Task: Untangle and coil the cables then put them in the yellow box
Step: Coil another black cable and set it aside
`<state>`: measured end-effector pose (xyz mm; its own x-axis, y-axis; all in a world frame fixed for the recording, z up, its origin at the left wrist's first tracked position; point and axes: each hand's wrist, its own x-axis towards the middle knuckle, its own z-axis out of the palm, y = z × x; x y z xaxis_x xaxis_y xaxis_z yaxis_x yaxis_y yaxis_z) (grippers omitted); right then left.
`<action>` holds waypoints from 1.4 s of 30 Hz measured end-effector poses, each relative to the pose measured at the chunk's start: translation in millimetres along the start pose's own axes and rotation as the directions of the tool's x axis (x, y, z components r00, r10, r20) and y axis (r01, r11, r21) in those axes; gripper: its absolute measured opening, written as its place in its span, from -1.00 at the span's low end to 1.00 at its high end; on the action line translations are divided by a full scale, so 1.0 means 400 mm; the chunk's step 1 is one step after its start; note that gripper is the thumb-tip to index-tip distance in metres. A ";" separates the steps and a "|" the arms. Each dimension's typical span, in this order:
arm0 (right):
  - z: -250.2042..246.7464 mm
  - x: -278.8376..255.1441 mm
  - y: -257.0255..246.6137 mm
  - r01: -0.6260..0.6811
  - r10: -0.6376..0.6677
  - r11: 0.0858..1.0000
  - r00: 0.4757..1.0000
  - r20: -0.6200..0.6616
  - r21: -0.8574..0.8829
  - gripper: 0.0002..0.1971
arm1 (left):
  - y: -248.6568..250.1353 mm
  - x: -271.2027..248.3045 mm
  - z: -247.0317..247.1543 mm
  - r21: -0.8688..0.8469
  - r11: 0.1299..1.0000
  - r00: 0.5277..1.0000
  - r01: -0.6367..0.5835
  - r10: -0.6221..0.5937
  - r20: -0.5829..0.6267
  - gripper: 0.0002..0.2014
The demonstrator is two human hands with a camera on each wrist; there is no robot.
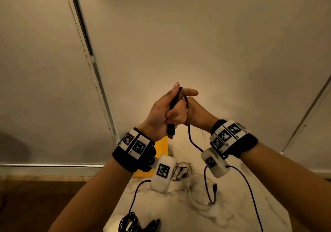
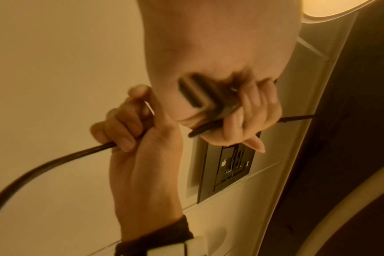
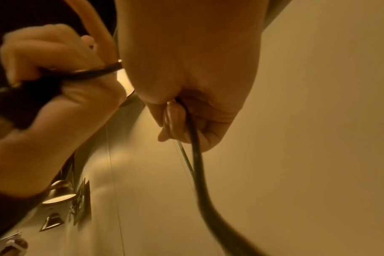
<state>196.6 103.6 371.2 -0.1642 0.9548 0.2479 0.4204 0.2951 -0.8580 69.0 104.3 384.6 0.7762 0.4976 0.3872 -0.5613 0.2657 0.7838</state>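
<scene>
Both hands are raised close together above the table in the head view. My left hand (image 1: 161, 110) grips a black cable (image 1: 190, 138) near its end, and the flat plug (image 1: 171, 132) hangs below the fist. In the left wrist view the left hand's fingers (image 2: 252, 110) curl round the plug (image 2: 197, 97). My right hand (image 1: 195, 111) grips the same cable just beside the left hand, and the cable drops from it toward the table. The right wrist view shows the cable (image 3: 196, 155) leaving the right hand's curled fingers (image 3: 208, 124). The yellow box (image 1: 162, 147) lies behind the left wrist, mostly hidden.
On the white marble table (image 1: 161, 206) lie a white cable (image 1: 195, 196), a tangle of thin wires (image 1: 180, 172) and a black coiled cable (image 1: 128, 222) at the near edge. A wall and a blind cord stand behind. Wooden floor lies to the left.
</scene>
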 end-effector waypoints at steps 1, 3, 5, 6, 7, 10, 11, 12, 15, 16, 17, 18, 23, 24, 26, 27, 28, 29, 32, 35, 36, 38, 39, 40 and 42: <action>0.011 0.006 -0.002 -0.003 0.004 1.000 1.000 0.018 -0.005 -0.72 | 0.009 0.006 -0.003 0.019 1.000 1.000 -0.010 0.010 -0.003 -0.47; 0.036 0.000 -0.007 -0.026 0.025 1.000 0.996 0.083 0.013 -0.68 | 0.023 0.010 -0.015 0.033 0.999 1.000 -0.015 0.016 -0.023 -0.45; 0.058 -0.018 -0.011 -0.074 0.069 0.997 0.984 0.166 0.028 -0.71 | 0.035 0.004 -0.033 0.082 0.996 0.997 -0.019 0.025 -0.071 -0.46; 0.064 -0.028 -0.008 -0.092 0.084 0.995 0.975 0.205 0.028 -0.72 | 0.039 -0.002 -0.043 0.124 0.992 0.995 -0.021 0.034 -0.098 -0.48; 0.068 -0.038 -0.009 -0.101 0.093 0.995 0.969 0.230 0.021 -0.75 | 0.042 -0.008 -0.050 0.170 0.985 0.992 -0.023 0.044 -0.121 -0.49; 0.068 -0.055 -0.004 -0.123 0.135 0.990 0.965 0.225 -0.069 -0.86 | 0.036 -0.026 -0.056 0.293 0.956 0.979 -0.034 0.091 -0.182 -0.51; 0.072 -0.062 -0.005 -0.126 0.147 0.987 0.961 0.234 -0.101 -0.91 | 0.030 -0.029 -0.054 0.326 0.944 0.971 -0.044 0.117 -0.209 -0.52; 0.076 -0.070 -0.008 -0.124 0.154 0.984 0.955 0.252 -0.130 -0.95 | 0.025 -0.029 -0.052 0.359 0.931 0.959 -0.057 0.151 -0.240 -0.52; 0.096 -0.099 -0.013 -0.089 0.156 0.971 0.940 0.304 -0.221 -0.86 | 0.023 -0.027 -0.061 0.477 0.875 0.915 -0.084 0.257 -0.310 -0.55; 0.099 -0.108 -0.013 -0.067 0.146 0.964 0.942 0.304 -0.257 -0.87 | 0.024 -0.026 -0.068 0.519 0.851 0.907 -0.080 0.278 -0.317 -0.57; 0.098 -0.115 -0.012 -0.034 0.123 0.957 0.947 0.298 -0.288 -0.89 | 0.025 -0.027 -0.078 0.566 0.822 0.902 -0.065 0.291 -0.318 -0.58; 0.094 -0.120 -0.009 0.010 0.085 0.949 0.955 0.285 -0.316 -0.91 | 0.025 -0.033 -0.086 0.620 0.784 0.902 -0.040 0.295 -0.315 -0.59; 0.041 -0.134 -0.015 0.202 -0.109 0.857 0.970 0.216 -0.475 -0.89 | 0.000 -0.072 -0.128 0.892 0.419 0.934 0.169 0.222 -0.281 -0.63; 0.028 -0.135 -0.020 0.213 -0.130 0.846 0.971 0.199 -0.489 -0.90 | -0.007 -0.082 -0.134 0.914 0.354 0.945 0.200 0.177 -0.276 -0.61; 0.006 -0.138 -0.030 0.221 -0.160 0.835 0.974 0.161 -0.504 -0.92 | -0.025 -0.101 -0.135 0.913 0.336 0.964 0.230 0.049 -0.261 -0.50; -0.003 -0.140 -0.034 0.215 -0.166 0.836 0.976 0.141 -0.504 -0.93 | -0.035 -0.110 -0.132 0.899 0.360 0.965 0.248 -0.009 -0.263 -0.42; -0.009 -0.143 -0.035 0.202 -0.161 0.841 0.979 0.124 -0.501 -0.93 | -0.046 -0.119 -0.124 0.872 0.410 0.961 0.269 -0.057 -0.270 -0.38; -0.012 -0.147 -0.035 0.188 -0.150 0.852 0.982 0.117 -0.488 -0.93 | -0.055 -0.126 -0.115 0.828 0.482 0.957 0.286 -0.095 -0.275 -0.40; -0.006 -0.155 -0.021 0.129 -0.111 0.897 0.992 0.066 -0.422 -0.95 | -0.079 -0.141 -0.086 0.678 0.660 0.945 0.324 -0.192 -0.266 -0.43; 0.000 -0.155 -0.006 0.058 -0.062 0.939 0.998 0.001 -0.338 -0.88 | -0.095 -0.149 -0.076 0.579 0.740 0.939 0.343 -0.258 -0.226 -0.39; -0.001 -0.154 -0.001 0.038 -0.044 0.952 0.999 -0.011 -0.305 -0.89 | -0.095 -0.150 -0.075 0.544 0.768 0.941 0.337 -0.264 -0.211 -0.41; -0.009 -0.147 0.014 0.003 -0.005 0.972 1.000 -0.008 -0.235 -0.90 | -0.090 -0.149 -0.075 0.473 0.822 0.948 0.318 -0.262 -0.182 -0.45; -0.012 -0.146 0.020 -0.015 0.017 0.982 1.000 0.007 -0.186 -0.89 | -0.086 -0.150 -0.074 0.438 0.844 0.951 0.309 -0.262 -0.165 -0.45; -0.014 -0.146 0.028 -0.031 0.034 0.991 0.999 0.024 -0.128 -0.88 | -0.081 -0.151 -0.072 0.404 0.865 0.954 0.298 -0.260 -0.148 -0.46; -0.018 -0.146 0.037 -0.034 0.035 0.999 0.998 0.052 -0.014 -0.92 | -0.069 -0.149 -0.068 0.313 0.912 0.964 0.264 -0.238 -0.119 -0.48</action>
<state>218.7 52.6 347.3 -0.1958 0.9613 0.1939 0.4380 0.2627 -0.8597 30.4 89.7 326.8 0.8477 0.5144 0.1293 -0.2177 0.1151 0.9692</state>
